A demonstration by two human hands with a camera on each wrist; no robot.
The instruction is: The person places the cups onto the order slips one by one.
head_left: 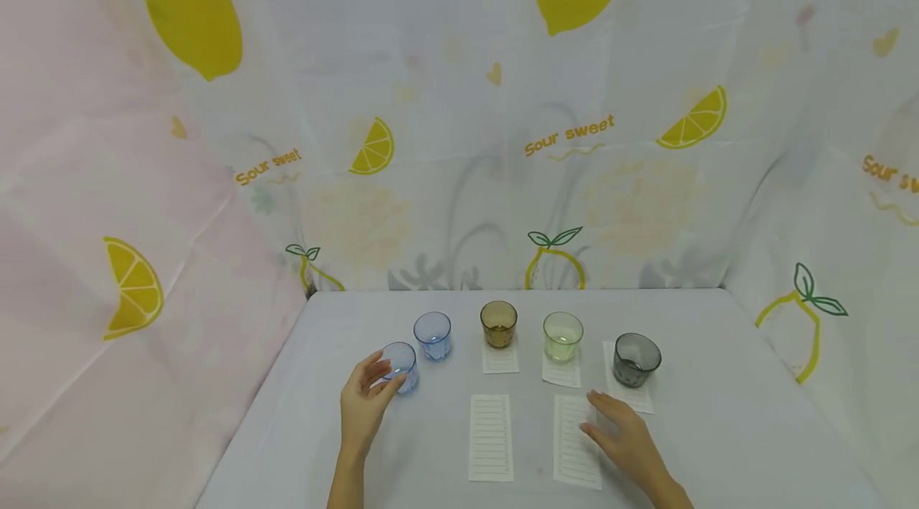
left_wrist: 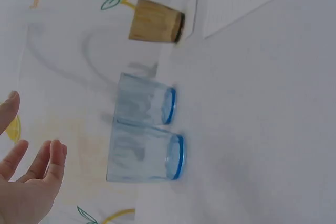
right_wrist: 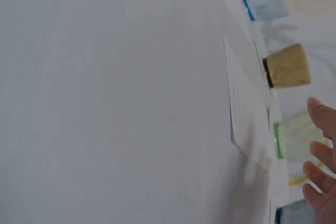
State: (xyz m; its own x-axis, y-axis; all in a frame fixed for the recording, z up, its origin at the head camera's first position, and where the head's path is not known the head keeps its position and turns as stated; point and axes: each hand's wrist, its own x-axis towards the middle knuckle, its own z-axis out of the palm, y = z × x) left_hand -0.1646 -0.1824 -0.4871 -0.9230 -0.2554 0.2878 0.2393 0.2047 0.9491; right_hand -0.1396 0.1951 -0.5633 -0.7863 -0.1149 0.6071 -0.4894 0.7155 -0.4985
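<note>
My left hand [head_left: 364,407] hovers beside the nearer blue glass [head_left: 406,378], its fingers loosely bent and overlapping the rim in the head view. In the left wrist view a gap shows between those fingers [left_wrist: 53,166] and the blue glass. Just behind stands a second blue glass [head_left: 433,337], upright. My right hand [head_left: 626,439], fingers relaxed and holding nothing, is over the right edge of a printed paper strip [head_left: 572,445]. A grey glass [head_left: 636,361] stands beyond that hand, on another paper.
A brown glass [head_left: 498,324] and a pale green glass [head_left: 563,337] stand at the back, each on a paper slip. Another printed strip [head_left: 491,439] lies flat front centre. Lemon-print cloth [head_left: 459,214] hangs behind the white table [head_left: 287,429] and along its sides.
</note>
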